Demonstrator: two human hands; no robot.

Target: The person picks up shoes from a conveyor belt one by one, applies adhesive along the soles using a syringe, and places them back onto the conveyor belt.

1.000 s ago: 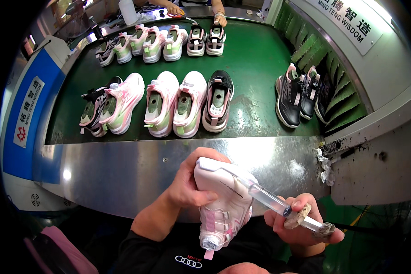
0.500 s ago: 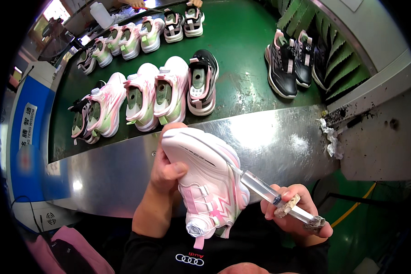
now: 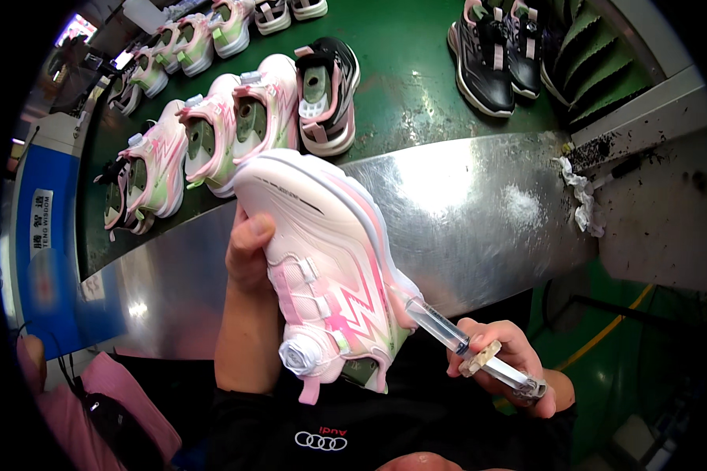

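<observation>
left hand [image 3: 249,243]: closed on forefoot of pink-white shoe [image 3: 318,228], held tilted by steel ledge [image 3: 463,228] | syringe [image 3: 440,326]: tip at sole edge near heel, contact unclear | right hand [image 3: 507,357]: closed round syringe | step: sole-edge dispensing, apparently; steady tip, metered push called for

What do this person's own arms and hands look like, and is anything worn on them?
The left hand and right hand are ungloved, with no rings visible on the fingers. The forearms are bare, no watch or cable showing, up to the black sleeves of a black top.
</observation>
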